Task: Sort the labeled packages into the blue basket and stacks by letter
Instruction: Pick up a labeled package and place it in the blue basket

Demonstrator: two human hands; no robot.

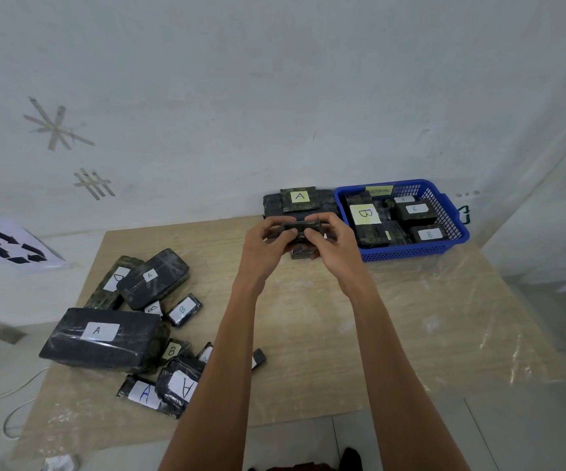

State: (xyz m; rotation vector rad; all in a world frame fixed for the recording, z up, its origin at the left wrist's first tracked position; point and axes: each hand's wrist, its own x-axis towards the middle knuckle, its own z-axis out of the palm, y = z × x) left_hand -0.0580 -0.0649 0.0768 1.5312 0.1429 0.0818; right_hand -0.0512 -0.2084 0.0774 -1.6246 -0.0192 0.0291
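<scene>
Head view, far side of the worktop [410, 334]: which step is this?

— Checking one piece, I'd judge. The left hand [268, 237] and right hand [329, 239] each pinch an end of a small package [303, 227], fingers curled round it, holding it up off the surface.

— Where is it, exactly?

— In front of the A stack [300, 202] and just left of the blue basket [410, 253], well apart from the unsorted pile [104, 338] at the near left.

— How does it lie?

— Long axis runs left to right between the two hands, roughly level. A narrow dark edge faces the camera, so no label shows and I cannot tell its letter.

— So what next?

— Probably turning it until the label reads. After that it's a short carry either way: right and over the rim for the basket, which holds pieces marked B, or forward onto the stack, set flat and square so that it doesn't slide off.
</scene>
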